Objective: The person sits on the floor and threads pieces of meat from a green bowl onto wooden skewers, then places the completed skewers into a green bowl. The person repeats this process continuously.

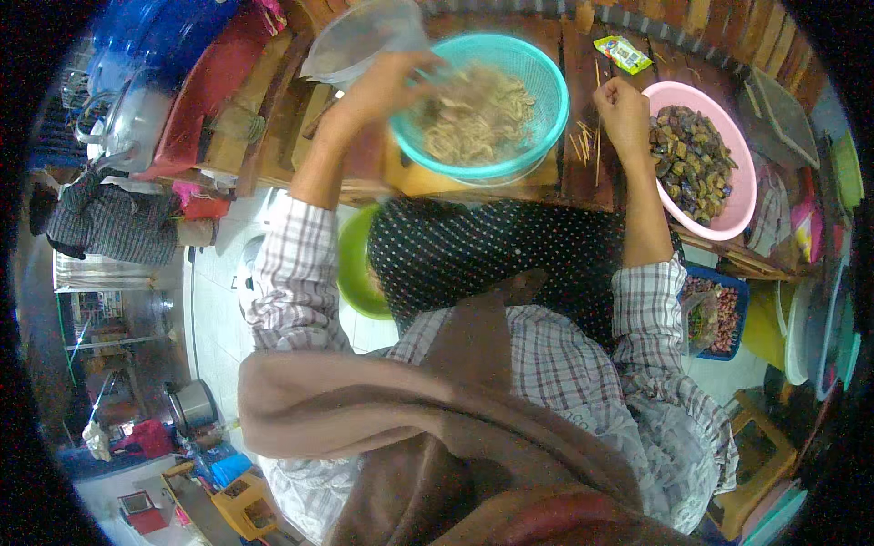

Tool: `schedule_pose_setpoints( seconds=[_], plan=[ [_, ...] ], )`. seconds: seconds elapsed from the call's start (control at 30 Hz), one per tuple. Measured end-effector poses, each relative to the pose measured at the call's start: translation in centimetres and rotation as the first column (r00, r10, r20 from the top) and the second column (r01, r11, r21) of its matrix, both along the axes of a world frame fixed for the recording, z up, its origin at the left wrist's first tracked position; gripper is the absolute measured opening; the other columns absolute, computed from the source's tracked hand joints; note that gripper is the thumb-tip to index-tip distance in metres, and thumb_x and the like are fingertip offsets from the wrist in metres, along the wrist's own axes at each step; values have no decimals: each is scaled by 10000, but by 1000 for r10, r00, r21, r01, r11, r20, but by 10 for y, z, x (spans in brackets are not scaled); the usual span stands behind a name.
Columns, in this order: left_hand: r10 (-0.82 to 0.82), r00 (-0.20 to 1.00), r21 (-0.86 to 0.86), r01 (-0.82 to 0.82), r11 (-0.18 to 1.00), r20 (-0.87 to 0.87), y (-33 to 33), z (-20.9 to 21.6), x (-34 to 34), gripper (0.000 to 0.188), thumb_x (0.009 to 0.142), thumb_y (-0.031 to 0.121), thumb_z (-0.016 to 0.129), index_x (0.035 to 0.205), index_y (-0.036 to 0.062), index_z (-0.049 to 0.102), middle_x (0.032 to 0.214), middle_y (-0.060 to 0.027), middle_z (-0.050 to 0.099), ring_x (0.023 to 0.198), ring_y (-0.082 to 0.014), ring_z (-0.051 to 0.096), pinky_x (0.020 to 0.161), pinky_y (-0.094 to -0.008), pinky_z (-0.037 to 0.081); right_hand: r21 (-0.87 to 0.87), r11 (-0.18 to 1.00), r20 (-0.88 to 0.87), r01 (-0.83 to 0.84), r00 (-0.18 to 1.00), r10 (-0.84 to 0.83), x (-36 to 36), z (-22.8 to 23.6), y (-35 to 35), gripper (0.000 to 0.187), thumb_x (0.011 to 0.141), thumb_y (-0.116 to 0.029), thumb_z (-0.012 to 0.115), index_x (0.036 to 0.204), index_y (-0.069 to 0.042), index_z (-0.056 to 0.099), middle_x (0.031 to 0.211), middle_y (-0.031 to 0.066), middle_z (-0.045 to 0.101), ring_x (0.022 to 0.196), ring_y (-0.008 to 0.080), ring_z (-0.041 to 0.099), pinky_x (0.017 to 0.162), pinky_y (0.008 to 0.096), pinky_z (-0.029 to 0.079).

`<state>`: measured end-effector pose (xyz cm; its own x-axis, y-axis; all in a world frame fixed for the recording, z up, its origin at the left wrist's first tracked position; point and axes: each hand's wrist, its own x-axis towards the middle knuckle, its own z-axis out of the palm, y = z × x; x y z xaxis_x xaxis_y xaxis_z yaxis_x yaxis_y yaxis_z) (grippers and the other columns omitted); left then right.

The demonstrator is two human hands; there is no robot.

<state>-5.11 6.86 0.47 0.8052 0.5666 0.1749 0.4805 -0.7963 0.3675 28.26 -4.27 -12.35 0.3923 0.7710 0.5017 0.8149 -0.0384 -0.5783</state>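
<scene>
My left hand (393, 89) reaches over the left rim of a turquoise colander (553, 82); its fingers are smeared by motion. Pale tan, curly strips (482, 123) fill the colander, some lifted or blurred near the fingers. To the right, my right hand (625, 114) is closed in a pinch above the table, between the colander and a pink basin (744, 196). What it pinches, if anything, I cannot make out. Beside it runs a long thin stick (597, 155), with shorter sticks (583, 144) lying to its left. Dark brown chunks (692, 164) fill the basin.
A small green-and-yellow packet (623, 54) lies at the back of the wooden table. A translucent bowl (364, 41) is behind my left hand. Below the table are a green basin (360, 273) and a blue crate of small reddish bulbs (726, 318). Another person (118, 218) is at far left.
</scene>
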Motion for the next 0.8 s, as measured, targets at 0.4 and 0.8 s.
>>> schedule_pose_setpoints(
  seconds=[0.4,0.8],
  plan=[
    [85,946,9,-87,996,-314,9,-39,49,427,719,306,756,1026,25,663,954,-186,678,866,-315,650,773,-402,513,17,999,-123,-34,992,36,3,-3,0,177,878,-194,565,977,-57,620,895,210,670,826,401,647,737,460,500],
    [77,910,-342,74,937,408,1,-22,20,302,780,120,732,1067,66,655,962,-49,658,878,-148,630,754,-294,519,85,937,-318,-339,882,348,-68,76,-19,318,858,-278,674,1053,-28,648,857,92,666,809,141,605,735,296,477]
  ],
)
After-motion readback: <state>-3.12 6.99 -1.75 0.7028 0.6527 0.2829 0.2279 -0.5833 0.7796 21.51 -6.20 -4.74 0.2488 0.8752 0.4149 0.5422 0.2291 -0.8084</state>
